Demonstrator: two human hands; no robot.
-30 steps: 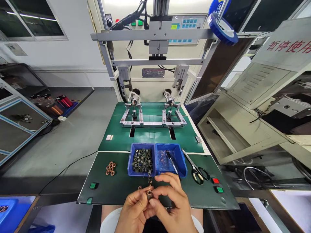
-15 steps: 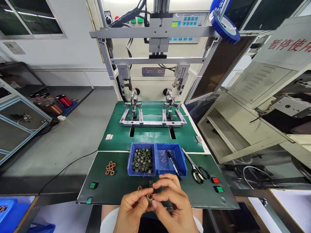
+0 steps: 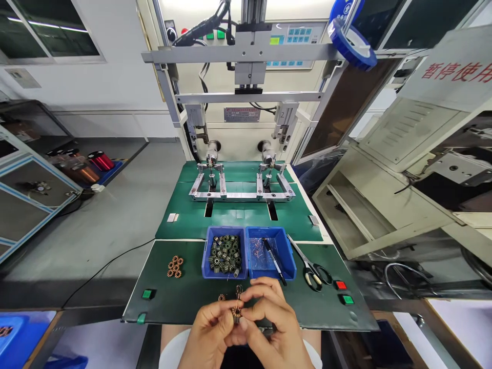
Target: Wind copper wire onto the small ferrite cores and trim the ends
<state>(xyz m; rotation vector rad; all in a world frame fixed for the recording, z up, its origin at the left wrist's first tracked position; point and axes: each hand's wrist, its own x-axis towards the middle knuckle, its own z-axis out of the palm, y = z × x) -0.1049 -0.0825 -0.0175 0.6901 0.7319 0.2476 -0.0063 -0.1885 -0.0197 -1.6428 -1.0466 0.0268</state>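
My left hand (image 3: 209, 335) and my right hand (image 3: 272, 328) meet at the near edge of the dark green mat (image 3: 184, 297). Between their fingertips they pinch a small copper-wound core (image 3: 236, 311), with thin copper wire ends sticking up from it. Another wound core (image 3: 221, 296) lies on the mat just left of the hands. Right behind the hands stand two blue bins: the left bin (image 3: 225, 253) holds several dark unwound cores, the right bin (image 3: 270, 252) holds copper wire scraps and a black pen-like tool.
A cluster of several finished copper cores (image 3: 175, 266) lies at the mat's left. Scissors (image 3: 311, 269) lie right of the bins, beside a red button (image 3: 340, 285) and a green button (image 3: 348, 300). A winding machine with two fixtures (image 3: 240, 179) stands behind.
Both hands stay at the near edge, working the small core between the fingertips. The core has turned and the hands have drawn slightly closer together and lower.
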